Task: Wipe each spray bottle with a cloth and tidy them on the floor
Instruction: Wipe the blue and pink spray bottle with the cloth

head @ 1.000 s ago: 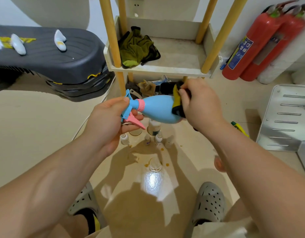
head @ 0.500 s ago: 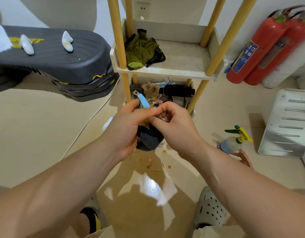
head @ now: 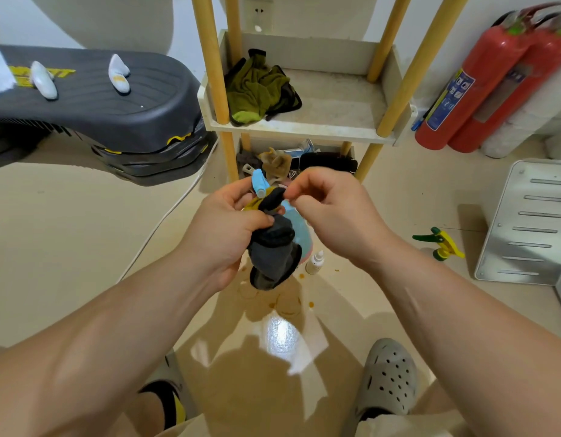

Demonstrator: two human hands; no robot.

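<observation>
The cloth (head: 273,247) is dark grey with a yellow edge near its top. The spray bottle (head: 299,230) is pale blue, and so is its nozzle (head: 259,183). On the beige floor (head: 68,234) a spray head (head: 438,242) shows green and yellow. Two fire extinguishers (head: 481,86) are red with blue labels. The shelf (head: 304,129) is off-white on yellow posts, holding an olive-green rag (head: 257,89). The clog (head: 389,380) is grey, dotted with holes. The metal panel (head: 525,216) is silver with slots.

Left hand (head: 228,225) clenched, grip tight; right hand (head: 329,209) pinching, seemingly fingertips only.
</observation>
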